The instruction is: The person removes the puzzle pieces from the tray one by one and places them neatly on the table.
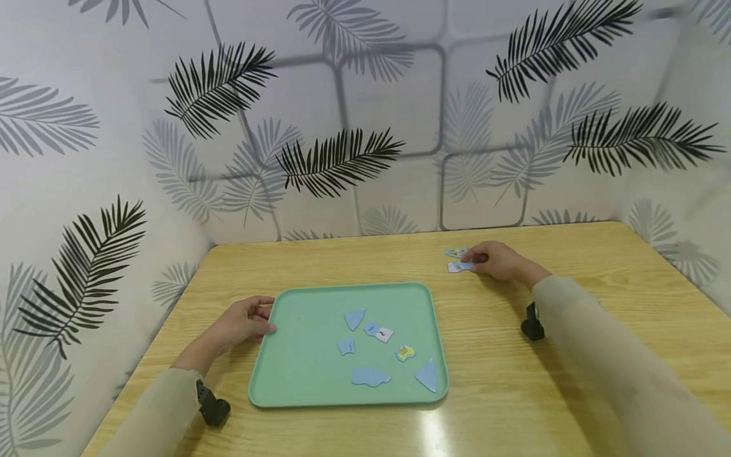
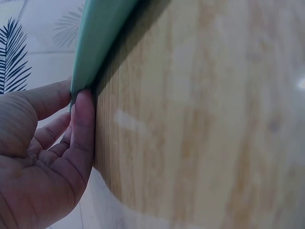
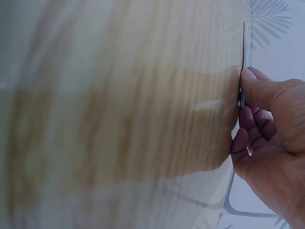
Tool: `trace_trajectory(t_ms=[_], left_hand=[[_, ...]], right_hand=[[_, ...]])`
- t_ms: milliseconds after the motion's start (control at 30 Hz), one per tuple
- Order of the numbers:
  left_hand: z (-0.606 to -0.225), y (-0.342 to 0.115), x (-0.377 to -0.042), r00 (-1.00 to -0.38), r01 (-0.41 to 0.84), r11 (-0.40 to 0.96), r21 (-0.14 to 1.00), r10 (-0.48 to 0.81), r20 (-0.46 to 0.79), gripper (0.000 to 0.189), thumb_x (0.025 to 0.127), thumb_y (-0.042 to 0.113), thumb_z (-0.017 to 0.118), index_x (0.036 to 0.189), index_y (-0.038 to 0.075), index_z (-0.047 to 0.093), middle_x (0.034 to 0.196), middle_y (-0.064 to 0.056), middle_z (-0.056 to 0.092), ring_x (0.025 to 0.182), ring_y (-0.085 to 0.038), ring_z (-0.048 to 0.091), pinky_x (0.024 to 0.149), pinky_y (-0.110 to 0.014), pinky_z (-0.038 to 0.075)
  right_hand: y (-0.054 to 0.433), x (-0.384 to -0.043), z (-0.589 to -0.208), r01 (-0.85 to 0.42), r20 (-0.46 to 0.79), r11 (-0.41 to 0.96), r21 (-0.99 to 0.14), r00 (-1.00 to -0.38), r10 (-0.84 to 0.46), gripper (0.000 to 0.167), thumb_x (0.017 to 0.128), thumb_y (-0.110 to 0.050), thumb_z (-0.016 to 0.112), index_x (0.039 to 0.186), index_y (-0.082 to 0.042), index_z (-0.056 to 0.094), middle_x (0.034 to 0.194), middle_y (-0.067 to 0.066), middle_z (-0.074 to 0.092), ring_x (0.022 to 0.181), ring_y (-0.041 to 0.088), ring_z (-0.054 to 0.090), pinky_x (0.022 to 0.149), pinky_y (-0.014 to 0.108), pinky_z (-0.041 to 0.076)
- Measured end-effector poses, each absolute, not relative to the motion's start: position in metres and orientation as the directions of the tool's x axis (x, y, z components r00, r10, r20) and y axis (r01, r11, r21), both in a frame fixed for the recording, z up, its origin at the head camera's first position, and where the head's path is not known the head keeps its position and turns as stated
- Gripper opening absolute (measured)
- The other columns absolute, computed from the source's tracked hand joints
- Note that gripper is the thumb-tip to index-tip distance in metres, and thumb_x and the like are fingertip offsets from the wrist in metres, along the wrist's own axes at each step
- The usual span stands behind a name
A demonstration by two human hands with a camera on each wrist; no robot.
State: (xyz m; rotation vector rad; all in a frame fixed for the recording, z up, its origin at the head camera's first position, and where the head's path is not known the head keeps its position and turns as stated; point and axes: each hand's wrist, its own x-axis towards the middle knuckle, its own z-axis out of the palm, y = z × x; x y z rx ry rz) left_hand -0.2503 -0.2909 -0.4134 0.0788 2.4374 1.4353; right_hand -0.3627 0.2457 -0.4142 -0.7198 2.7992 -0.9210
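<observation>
On the table lies a green tray (image 1: 302,362) with several loose, mostly light-blue puzzle pieces on its right half. My left hand (image 1: 245,324) holds the tray's left edge; in the left wrist view its fingertips meet at the green rim (image 2: 102,38). At the back of the table, right of the tray, my right hand (image 1: 499,260) pinches a flat puzzle piece (image 1: 457,266) with a white end. Another piece with a coloured print (image 1: 454,252) lies just behind it, partly under the fingertips. The right wrist view catches a thin piece edge-on (image 3: 244,47) at the thumb.
The wooden table (image 1: 514,393) meets a white wall (image 1: 394,127) with leaf prints at the back and both sides. In the tray are a yellow printed piece (image 1: 405,353), a triangular piece (image 1: 427,376) and a wavy-edged piece (image 1: 370,377).
</observation>
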Motion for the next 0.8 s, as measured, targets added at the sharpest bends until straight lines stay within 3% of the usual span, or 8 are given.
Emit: trace_trajectory(t_ms=[267, 533, 800], left_hand=[[-0.4133, -0.2911, -0.2492, -0.951, -0.102, 0.493, 0.864, 0.207, -0.230, 0.064, 0.089, 0.002, 0.070, 0.144, -0.004, 0.037, 0.109, -0.016, 0.055, 0.089, -0.021, 0.057, 0.072, -0.035, 0.055], [-0.4135, -0.2909, -0.2489, -0.951, -0.100, 0.498, 0.862, 0.207, -0.231, 0.066, 0.088, 0.003, 0.070, 0.144, -0.004, 0.037, 0.109, -0.016, 0.054, 0.090, -0.021, 0.057, 0.072, -0.035, 0.055], [-0.4130, -0.2904, -0.2487, -0.951, -0.096, 0.499, 0.861, 0.209, -0.227, 0.065, 0.089, 0.002, 0.069, 0.144, -0.004, 0.037, 0.109, -0.017, 0.055, 0.089, -0.020, 0.057, 0.072, -0.035, 0.055]], right_hand=[[0.2455, -0.3621, -0.4144, -0.376, 0.036, 0.705, -0.601, -0.894, -0.446, 0.024, 0.093, 0.000, 0.063, 0.116, 0.001, 0.068, 0.122, 0.024, 0.059, 0.109, 0.035, 0.053, 0.094, 0.052, 0.041], [0.2493, -0.3581, -0.4145, -0.339, 0.049, 0.699, -0.629, -0.915, -0.400, 0.025, 0.092, -0.003, 0.065, 0.116, 0.001, 0.067, 0.103, 0.015, 0.061, 0.091, 0.027, 0.051, 0.082, 0.042, 0.043], [0.2491, -0.3559, -0.4130, -0.325, 0.054, 0.701, -0.635, -0.923, -0.380, 0.028, 0.094, -0.006, 0.064, 0.121, 0.003, 0.064, 0.109, 0.019, 0.061, 0.098, 0.030, 0.054, 0.086, 0.043, 0.044]])
